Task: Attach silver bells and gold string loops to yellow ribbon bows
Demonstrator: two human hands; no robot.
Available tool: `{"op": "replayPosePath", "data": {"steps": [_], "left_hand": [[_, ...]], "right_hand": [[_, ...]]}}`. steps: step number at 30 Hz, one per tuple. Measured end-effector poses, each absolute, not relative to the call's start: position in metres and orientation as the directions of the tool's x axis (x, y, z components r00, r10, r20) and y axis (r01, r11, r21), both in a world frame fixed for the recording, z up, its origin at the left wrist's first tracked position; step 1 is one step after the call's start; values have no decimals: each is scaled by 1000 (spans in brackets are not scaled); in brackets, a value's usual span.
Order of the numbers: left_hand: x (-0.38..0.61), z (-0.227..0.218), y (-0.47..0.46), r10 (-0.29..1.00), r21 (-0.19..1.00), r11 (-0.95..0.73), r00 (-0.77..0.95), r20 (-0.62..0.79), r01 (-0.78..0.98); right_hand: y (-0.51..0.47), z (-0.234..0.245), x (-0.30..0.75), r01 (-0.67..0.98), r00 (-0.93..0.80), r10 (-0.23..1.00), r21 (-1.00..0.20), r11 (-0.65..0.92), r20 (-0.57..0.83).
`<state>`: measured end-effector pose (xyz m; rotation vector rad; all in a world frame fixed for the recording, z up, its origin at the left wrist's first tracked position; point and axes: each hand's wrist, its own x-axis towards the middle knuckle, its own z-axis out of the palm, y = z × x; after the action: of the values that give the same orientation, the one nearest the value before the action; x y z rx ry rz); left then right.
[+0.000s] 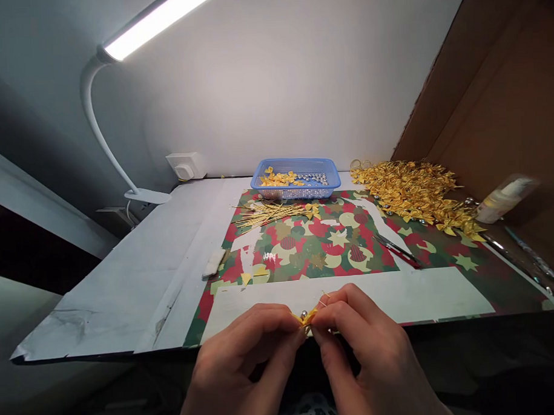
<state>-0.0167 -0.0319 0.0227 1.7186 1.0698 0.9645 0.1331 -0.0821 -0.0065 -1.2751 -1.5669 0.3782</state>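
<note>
both your left hand [246,354] and right hand [358,338] pinch one small gold bow [307,317] with a bead; many finished bows [413,190] lie piled, gold strips [270,214] still wait.

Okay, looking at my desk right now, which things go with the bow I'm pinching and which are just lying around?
In use: left hand; right hand; small gold bow with bead; blue basket of bows and beads; gold wire ties; pile of finished bows.

Lying about: scissors; lamp; bottle; wall socket.
</note>
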Motion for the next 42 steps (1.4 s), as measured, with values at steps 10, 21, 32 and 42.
{"op": "replayPosePath", "data": {"steps": [10, 21, 32, 42], "left_hand": [[-25, 24, -22, 891, 989, 91, 434, -134, 117], [-21, 26, -18, 845, 958, 271, 454, -283, 92], [-27, 18, -11, 725, 720, 642, 513, -460, -263], [-19, 9, -16, 886, 966, 260, 397, -239, 3]], "right_hand": [[-82, -1, 131, 498, 90, 872, -780, 379, 481], [-76, 33, 162, 172, 264, 862, -900, 399, 433], [-93, -16, 120, 480, 212, 786, -763, 433, 580], [-50, 41, 136, 236, 323, 820, -879, 414, 473]]}}
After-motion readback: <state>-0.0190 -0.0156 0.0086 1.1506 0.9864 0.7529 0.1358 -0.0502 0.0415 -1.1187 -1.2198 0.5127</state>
